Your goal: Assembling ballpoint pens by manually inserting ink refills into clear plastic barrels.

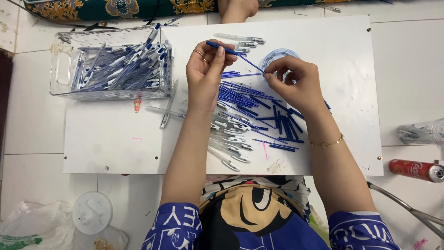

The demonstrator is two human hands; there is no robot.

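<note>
Left hand (206,69) pinches a pen (222,46), right hand (296,81) grips its refill (252,64); box (62,60) well filled, many refills (245,99) and barrels (229,139) left

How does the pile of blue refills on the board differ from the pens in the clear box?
The blue refills are thin bare sticks, scattered loose on the white board; the pens in the clear box are thicker, assembled with clear barrels, and heaped together inside walls. The refills lie under the hands; the box sits off to the left. Both show blue.
</note>
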